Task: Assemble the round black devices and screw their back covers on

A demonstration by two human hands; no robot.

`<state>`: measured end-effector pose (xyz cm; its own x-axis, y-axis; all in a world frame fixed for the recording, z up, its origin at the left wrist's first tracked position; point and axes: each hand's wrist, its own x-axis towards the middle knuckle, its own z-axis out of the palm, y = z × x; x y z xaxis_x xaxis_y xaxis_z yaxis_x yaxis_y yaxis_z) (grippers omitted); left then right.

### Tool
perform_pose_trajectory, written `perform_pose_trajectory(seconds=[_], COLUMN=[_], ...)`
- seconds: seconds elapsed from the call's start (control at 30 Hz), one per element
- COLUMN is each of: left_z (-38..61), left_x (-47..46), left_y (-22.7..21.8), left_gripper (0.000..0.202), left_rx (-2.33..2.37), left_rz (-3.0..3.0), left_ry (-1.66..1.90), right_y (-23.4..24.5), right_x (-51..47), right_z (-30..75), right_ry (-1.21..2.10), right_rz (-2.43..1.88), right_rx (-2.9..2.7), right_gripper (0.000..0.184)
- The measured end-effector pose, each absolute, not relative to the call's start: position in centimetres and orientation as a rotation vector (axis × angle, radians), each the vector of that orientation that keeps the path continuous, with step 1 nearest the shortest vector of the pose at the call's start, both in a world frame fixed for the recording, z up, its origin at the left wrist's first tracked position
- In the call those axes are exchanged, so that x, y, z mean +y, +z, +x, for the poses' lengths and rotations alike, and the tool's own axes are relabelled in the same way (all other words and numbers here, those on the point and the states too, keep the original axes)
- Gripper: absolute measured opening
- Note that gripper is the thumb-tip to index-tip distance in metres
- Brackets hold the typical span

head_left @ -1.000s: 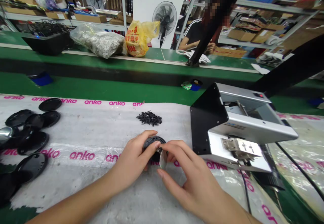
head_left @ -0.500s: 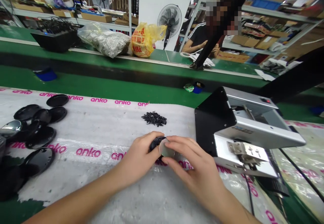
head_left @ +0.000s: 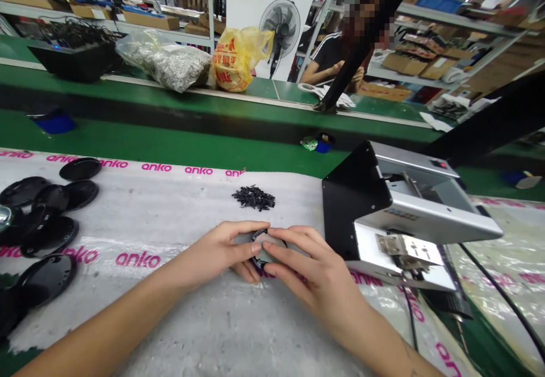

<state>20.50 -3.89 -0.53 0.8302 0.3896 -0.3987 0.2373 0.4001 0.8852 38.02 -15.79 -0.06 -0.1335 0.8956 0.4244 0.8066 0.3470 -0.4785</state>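
Big white anko-printed sheet (head_left: 170, 212) across the bench, silver-and-black machine (head_left: 409, 212) on the right, black plastic discs (head_left: 49, 238) far left. Left hand (head_left: 217, 252) and right hand (head_left: 310, 269) are together, clamped on a round black piece (head_left: 269, 248) at lower centre.

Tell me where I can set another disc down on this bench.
Bare white sheet lies between the black discs and the small black pieces, above your left hand. The discs crowd the left edge; your right hand and the round part crowd the silver machine.
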Motion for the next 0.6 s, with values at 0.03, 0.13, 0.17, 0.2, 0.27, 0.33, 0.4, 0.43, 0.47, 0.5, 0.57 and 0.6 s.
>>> perform_pose_trajectory(seconds=[0.03,0.13,0.17,0.2,0.27,0.33,0.4,0.43,0.47,0.5,0.57,0.6], left_z=[20.56,20.71,20.75,20.78,20.81,20.81,20.79,20.79,20.80,20.82,20.89,20.94], left_x=[-3.93,-4.18,-4.30,-4.43,-4.64,-4.70,-4.61,-4.53,-4.45,-4.38,-4.34,-4.36], left_y=[-0.62,-0.81,-0.85,-0.87,-0.86,-0.81,-0.74,-0.71,-0.69,-0.68,-0.70,-0.73], left_gripper=[0.053,0.050,0.050,0.050,0.050,0.049,0.049,0.049,0.050,0.051,0.053,0.053], left_rx=[0.620,0.646,0.656,0.664,0.660,0.649,0.640,0.639,0.639,0.637,0.637,0.642], left_rz=[1.183,1.185,1.187,1.192,1.203,1.199,1.175,1.160,1.144,1.130,1.110,1.106], left_ry=[0.110,0.134,0.144,0.154,0.161,0.147,0.127,0.121,0.118,0.115,0.112,0.115], right_y=[0.04,0.28,0.32,0.34,0.32,0.28,0.28,0.32,0.38,0.47,0.73,0.89], right_x=[-15.82,-15.95,-15.99,-16.03,-16.05,-16.02,-15.95,-15.91,-15.87,-15.83,-15.75,-15.70], right_z=[37.98,37.88,37.86,37.85,37.88,37.95,38.00,38.02,38.01,37.99,37.90,37.83], right_ry=[0.178,0.171,0.170,0.178,0.200,0.215,0.227,0.240,0.262,0.294,0.368,0.405], right_rz=[-1.498,-1.524,-1.523,-1.525,-1.536,-1.554,-1.561,-1.568,-1.580,-1.595,-1.632,-1.650], right_rx=[-1.961,-1.954,-1.946,-1.936,-1.926,-1.929,-1.929,-1.924,-1.913,-1.895,-1.848,-1.824], right_gripper=[0.025,0.027,0.027,0.026,0.024,0.023,0.022,0.022,0.021,0.020,0.019,0.019])
